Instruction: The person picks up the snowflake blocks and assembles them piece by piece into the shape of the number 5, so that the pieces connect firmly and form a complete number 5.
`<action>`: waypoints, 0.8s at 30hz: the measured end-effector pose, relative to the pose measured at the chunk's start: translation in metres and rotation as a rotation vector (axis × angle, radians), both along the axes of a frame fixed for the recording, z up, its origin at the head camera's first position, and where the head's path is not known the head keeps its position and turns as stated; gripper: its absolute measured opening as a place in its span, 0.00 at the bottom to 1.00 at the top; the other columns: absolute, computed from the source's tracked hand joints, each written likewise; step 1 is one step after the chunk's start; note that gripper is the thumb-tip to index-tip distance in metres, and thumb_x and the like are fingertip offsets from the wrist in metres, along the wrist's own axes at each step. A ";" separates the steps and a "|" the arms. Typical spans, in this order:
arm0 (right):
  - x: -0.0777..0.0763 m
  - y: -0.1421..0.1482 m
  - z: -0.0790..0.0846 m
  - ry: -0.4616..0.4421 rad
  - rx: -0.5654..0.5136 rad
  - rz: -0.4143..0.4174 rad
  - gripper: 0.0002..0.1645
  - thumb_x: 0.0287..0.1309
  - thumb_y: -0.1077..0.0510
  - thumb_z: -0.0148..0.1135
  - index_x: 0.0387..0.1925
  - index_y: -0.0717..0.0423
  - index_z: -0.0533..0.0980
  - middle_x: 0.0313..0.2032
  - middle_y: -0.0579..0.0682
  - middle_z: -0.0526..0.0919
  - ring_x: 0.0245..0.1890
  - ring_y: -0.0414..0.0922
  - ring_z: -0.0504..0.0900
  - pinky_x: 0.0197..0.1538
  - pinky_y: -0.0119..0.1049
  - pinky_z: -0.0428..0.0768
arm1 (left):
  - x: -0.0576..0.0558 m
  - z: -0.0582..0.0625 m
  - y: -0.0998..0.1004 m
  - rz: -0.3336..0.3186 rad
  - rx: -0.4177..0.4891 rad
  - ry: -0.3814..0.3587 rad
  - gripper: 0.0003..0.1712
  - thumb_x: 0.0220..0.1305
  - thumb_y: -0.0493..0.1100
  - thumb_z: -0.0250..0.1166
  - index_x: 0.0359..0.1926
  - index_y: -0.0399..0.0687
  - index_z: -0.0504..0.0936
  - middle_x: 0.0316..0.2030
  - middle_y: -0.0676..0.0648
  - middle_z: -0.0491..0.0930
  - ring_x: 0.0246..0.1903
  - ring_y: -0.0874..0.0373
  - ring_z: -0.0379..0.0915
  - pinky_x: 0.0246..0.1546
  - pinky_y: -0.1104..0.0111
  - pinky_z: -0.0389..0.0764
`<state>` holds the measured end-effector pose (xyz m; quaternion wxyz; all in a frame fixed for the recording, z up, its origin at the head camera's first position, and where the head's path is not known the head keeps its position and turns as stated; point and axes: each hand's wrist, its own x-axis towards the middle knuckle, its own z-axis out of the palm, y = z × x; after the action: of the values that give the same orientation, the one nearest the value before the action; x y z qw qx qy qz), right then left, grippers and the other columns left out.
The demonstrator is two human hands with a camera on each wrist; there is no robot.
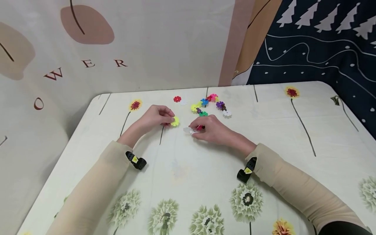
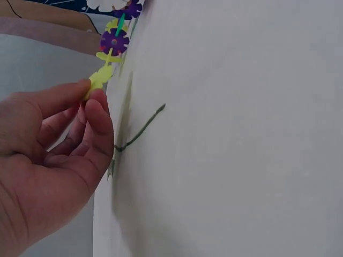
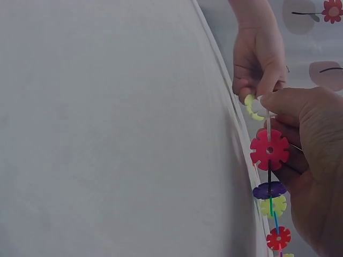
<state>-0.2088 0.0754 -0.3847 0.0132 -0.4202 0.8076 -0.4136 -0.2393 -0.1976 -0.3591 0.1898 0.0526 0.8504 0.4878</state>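
Observation:
My left hand [image 1: 154, 116] pinches a yellow notched plastic disc [image 1: 175, 121] between thumb and fingertips, just above the tablecloth. Across a small gap to the right, my right hand [image 1: 215, 130] holds a white notched disc [image 1: 188, 130] at the end of a chain of linked discs. A red disc [image 3: 269, 150] is slotted in beside the white one, close to the right fingers, followed by a purple disc [image 3: 269, 190]. Beyond the right hand, the rest of the multicoloured chain [image 1: 204, 102] curves over the table. The right palm hides part of it in the head view.
A loose red disc [image 1: 177, 99] lies near the table's back edge, with a pale, faint disc [image 1: 184, 103] beside it. The flower-printed tablecloth [image 1: 176, 182] covers the table. Printed fabric [image 1: 176, 42] hangs behind, with a dark tree-patterned cloth [image 1: 317, 55] on the right.

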 end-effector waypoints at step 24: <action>-0.001 -0.002 -0.003 0.031 -0.011 -0.007 0.15 0.55 0.65 0.77 0.45 0.64 0.86 0.42 0.53 0.89 0.38 0.43 0.85 0.44 0.36 0.84 | 0.016 0.000 0.007 -0.126 0.205 -0.162 0.11 0.68 0.31 0.66 0.48 0.27 0.81 0.33 0.42 0.82 0.28 0.55 0.78 0.35 0.67 0.84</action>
<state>-0.2099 0.0739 -0.3877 -0.0031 -0.4236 0.8069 -0.4117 -0.2236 -0.1910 -0.3592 0.2816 0.0854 0.7731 0.5619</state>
